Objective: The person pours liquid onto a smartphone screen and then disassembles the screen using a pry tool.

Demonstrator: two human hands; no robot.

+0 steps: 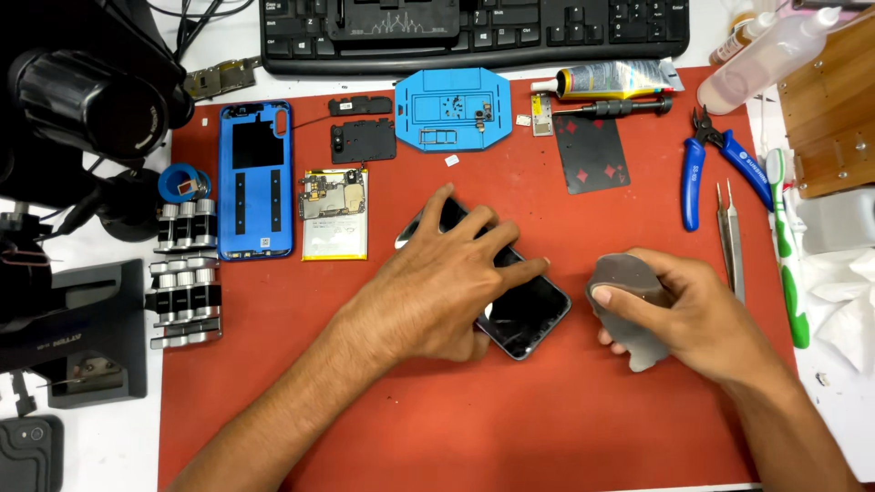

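The left hand (447, 282) lies flat on the phone (529, 314) at the mat's (510, 428) middle, fingers spread. The right hand (679, 314) grips a grey cloth (629, 282) just beside it. Wiping likely goes best with the phone pinned firmly and light strokes.

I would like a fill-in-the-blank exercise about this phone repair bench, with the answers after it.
1. The left hand presses on a black ____.
2. The right hand holds a ____ cloth.
3. The work mat is ____.
4. The pliers have ____ handles.

Missing words: phone; grey; red; blue
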